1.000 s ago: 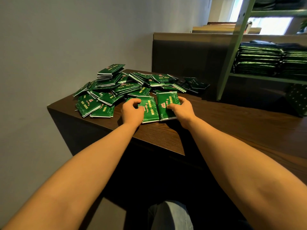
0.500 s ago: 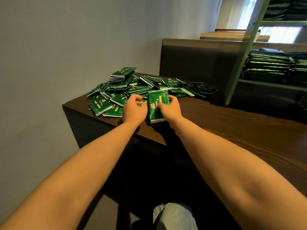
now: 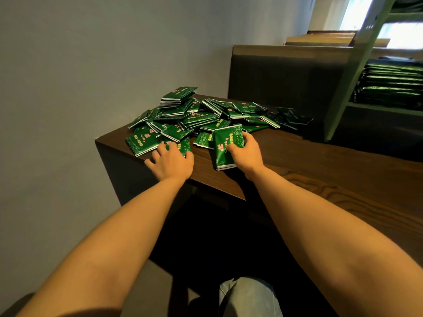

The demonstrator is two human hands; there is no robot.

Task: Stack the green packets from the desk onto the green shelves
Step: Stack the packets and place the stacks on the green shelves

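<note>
A loose pile of green packets (image 3: 201, 113) with pink print covers the left end of the dark wooden desk (image 3: 297, 161). My right hand (image 3: 245, 152) grips a small stack of green packets (image 3: 225, 147) near the front edge, thumb on top and fingers round its right side. My left hand (image 3: 170, 162) lies with spread fingers over a packet (image 3: 180, 145) at the front of the pile, near the desk's corner. The green shelves (image 3: 357, 69) rise at the right, with stacked packets (image 3: 391, 83) on one level.
A grey wall runs along the left. A dark panel (image 3: 286, 72) stands behind the pile, between the wall and the shelf post. Bare wood stretches right of my right arm. My knee in light trousers (image 3: 249, 296) shows below the desk.
My left hand has let go of the stack and moved left onto a packet at the pile's front. My right hand keeps hold of the stack alone.
</note>
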